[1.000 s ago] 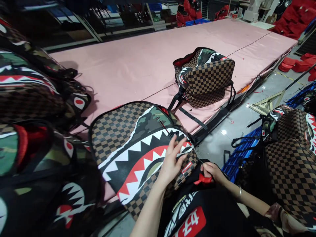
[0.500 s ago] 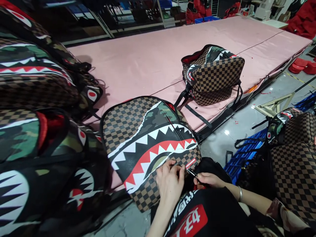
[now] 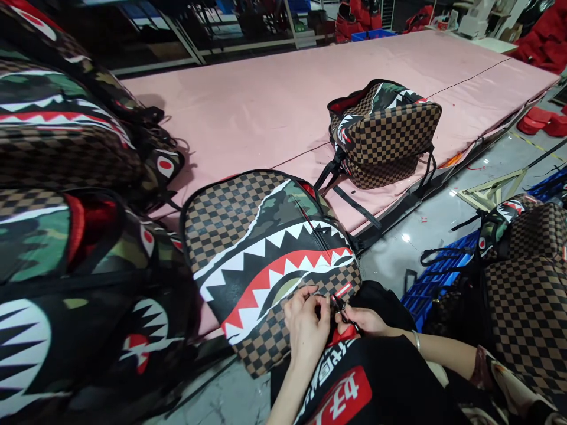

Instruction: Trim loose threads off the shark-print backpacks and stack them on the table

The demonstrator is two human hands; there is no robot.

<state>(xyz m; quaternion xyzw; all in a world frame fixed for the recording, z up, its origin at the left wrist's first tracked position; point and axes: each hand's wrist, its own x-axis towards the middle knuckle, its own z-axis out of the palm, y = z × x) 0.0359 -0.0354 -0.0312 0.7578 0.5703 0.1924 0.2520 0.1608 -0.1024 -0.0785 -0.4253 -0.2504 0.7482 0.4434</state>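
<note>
Your left hand (image 3: 305,323): fingers curled narrow at bag (image 3: 270,260), grip unclear. Right hand (image 3: 367,320) holds snips (image 3: 340,305); angle tips away from bag's surface.

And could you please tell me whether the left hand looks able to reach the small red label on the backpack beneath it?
Probably yes: the left hand is close to the red label, which looks mostly uncovered, though the dark tool in the right hand sits just below it and might crowd the way.
</note>
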